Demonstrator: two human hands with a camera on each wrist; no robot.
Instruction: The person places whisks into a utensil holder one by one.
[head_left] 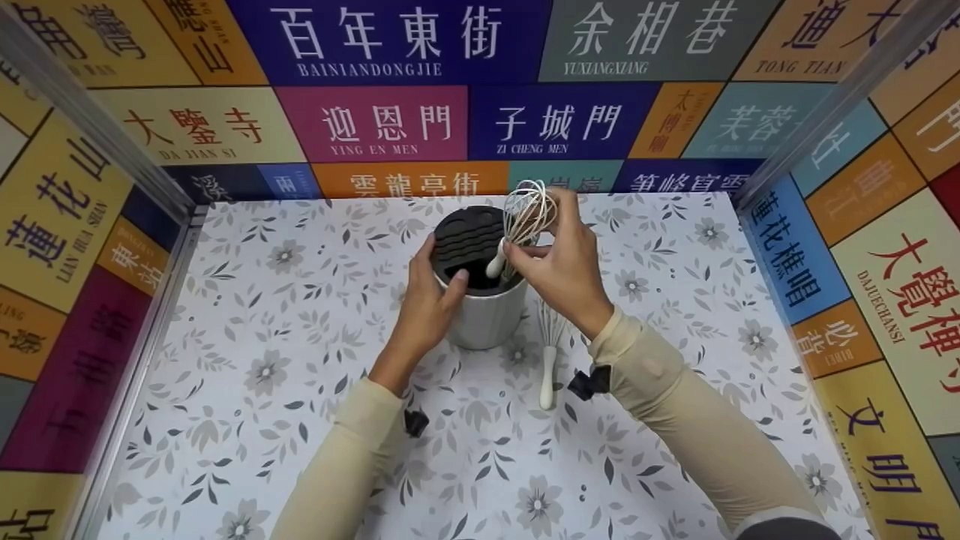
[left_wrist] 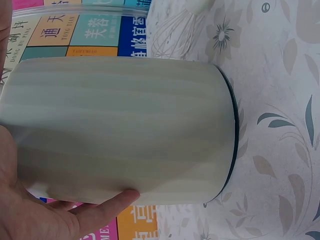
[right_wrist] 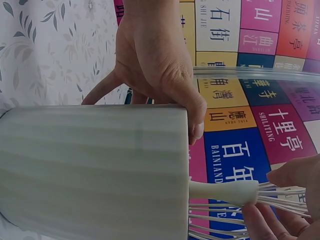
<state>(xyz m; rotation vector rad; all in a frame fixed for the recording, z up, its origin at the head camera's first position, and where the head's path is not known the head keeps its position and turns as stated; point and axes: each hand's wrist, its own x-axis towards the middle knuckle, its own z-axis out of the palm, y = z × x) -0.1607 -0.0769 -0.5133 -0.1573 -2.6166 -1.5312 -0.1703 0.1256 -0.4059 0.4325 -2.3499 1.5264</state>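
A whitish ribbed utensil holder [head_left: 486, 322] with a black slotted top [head_left: 469, 236] stands upright on the table. My left hand [head_left: 431, 300] grips its side, thumb at the rim; the left wrist view shows a finger along its wall. My right hand [head_left: 562, 262] pinches a whisk [head_left: 529, 214], wires up. Its white handle [right_wrist: 220, 191] points down into the holder's opening, the tip hidden in the right wrist view. More wires [right_wrist: 215, 215] show beside that handle at the rim; which whisk they belong to I cannot tell.
Another white-handled whisk [head_left: 548, 375] lies on the flower-patterned table [head_left: 255, 427], just in front and right of the holder. Panels with coloured street-name signs [head_left: 390, 124] stand at the back and both sides. Black clips [head_left: 590, 382] hang at the sleeves.
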